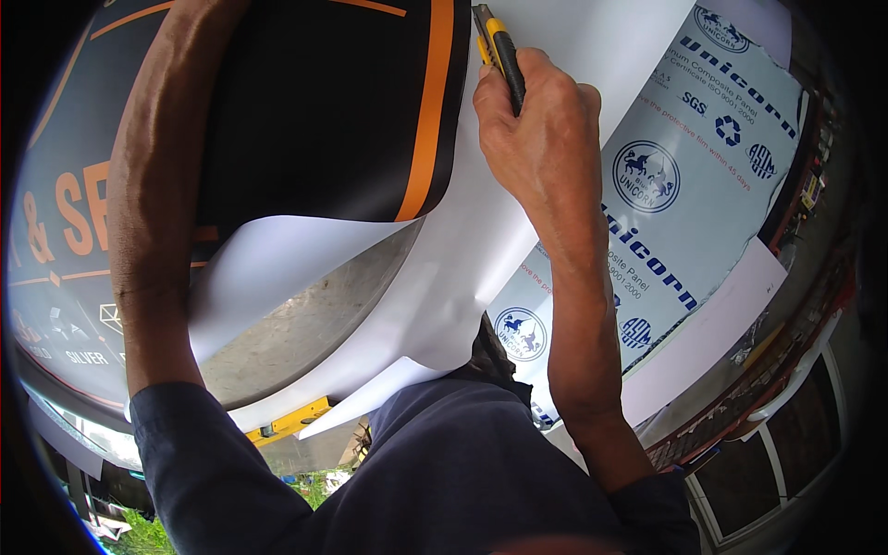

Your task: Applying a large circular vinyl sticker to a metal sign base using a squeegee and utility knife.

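My right hand grips a yellow-and-black utility knife, its tip pointing up the picture beside the right edge of a black printed sheet with orange stripes and lettering. The sheet's lower part lifts to show a white underside. My left forearm lies over the black sheet, with the hand out of view past the top edge. Under the knife is a wide white sheet, creased and curled near my body.
A pale blue printed panel lies at the right, with a pinkish sheet along it. A bare grey surface shows under the curl. A yellow level sits near the lower edge. Grass and framed dark panels show beyond.
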Available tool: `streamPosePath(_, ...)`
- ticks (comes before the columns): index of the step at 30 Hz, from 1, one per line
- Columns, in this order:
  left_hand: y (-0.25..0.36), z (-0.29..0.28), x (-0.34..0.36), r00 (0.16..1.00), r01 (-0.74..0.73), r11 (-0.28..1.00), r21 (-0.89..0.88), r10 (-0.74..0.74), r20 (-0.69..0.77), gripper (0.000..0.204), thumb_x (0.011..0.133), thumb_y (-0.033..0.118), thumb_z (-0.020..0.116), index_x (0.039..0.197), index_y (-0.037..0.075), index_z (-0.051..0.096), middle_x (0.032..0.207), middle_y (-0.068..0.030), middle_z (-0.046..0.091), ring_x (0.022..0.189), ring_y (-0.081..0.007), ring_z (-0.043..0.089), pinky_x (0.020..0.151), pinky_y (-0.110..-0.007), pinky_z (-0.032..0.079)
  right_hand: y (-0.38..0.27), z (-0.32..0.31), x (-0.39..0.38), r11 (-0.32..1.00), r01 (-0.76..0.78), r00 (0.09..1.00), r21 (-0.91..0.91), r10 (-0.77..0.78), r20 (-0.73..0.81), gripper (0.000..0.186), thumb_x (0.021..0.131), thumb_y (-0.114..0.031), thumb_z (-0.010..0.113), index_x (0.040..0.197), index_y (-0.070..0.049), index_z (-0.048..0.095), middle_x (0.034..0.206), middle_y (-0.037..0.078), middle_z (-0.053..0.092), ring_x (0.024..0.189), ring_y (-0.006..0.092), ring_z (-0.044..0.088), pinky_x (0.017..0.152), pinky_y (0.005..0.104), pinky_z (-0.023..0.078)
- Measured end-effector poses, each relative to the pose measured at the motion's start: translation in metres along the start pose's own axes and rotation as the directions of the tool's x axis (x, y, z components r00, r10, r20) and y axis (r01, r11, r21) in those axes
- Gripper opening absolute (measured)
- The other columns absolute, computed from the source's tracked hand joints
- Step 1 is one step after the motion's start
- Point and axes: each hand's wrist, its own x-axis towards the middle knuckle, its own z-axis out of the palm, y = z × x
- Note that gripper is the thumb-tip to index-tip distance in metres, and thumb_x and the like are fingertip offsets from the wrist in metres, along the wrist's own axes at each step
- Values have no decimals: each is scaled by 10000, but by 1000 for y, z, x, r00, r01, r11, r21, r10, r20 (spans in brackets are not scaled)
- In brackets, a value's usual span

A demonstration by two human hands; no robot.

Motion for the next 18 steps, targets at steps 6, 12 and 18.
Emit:
streamPosePath(6, 5, -7, 0, 999, 31, 1000, -3, -31, 9, 611, 747, 567, 827, 1201, 161, 779, 1437, -107, 626, 1480, -358, 404, 1267, -558, 170, -3, -3, -2, 999, -15, 1000, -45, 16, 25, 254, 987, -176, 635, 830, 24, 635, 522, 104, 562, 430, 203, 603, 466, 351, 524)
streamPosePath(12, 2, -5, 0, 1000, 18, 1000, 6, -18, 7, 605, 746, 567, 829, 1197, 166, 781, 1428, -104, 633, 1480, -353, 405, 1267, -555, 176, -11, -10, -1, 998, -64, 991, -29, 67, 114, 203, 980, -104, 649, 880, 73, 634, 582, 208, 644, 539, 312, 726, 537, 421, 614)
streamPosePath(18, -7, -1, 1, 1000, 14, 1000, -18, -13, 4, 612, 737, 573, 834, 1194, 171, 782, 1429, -105, 632, 1481, -355, 403, 1269, -557, 171, -12, -9, -2, 998, -46, 993, -40, 50, 103, 206, 972, -97, 654, 851, 67, 624, 565, 199, 637, 533, 320, 721, 545, 431, 611)
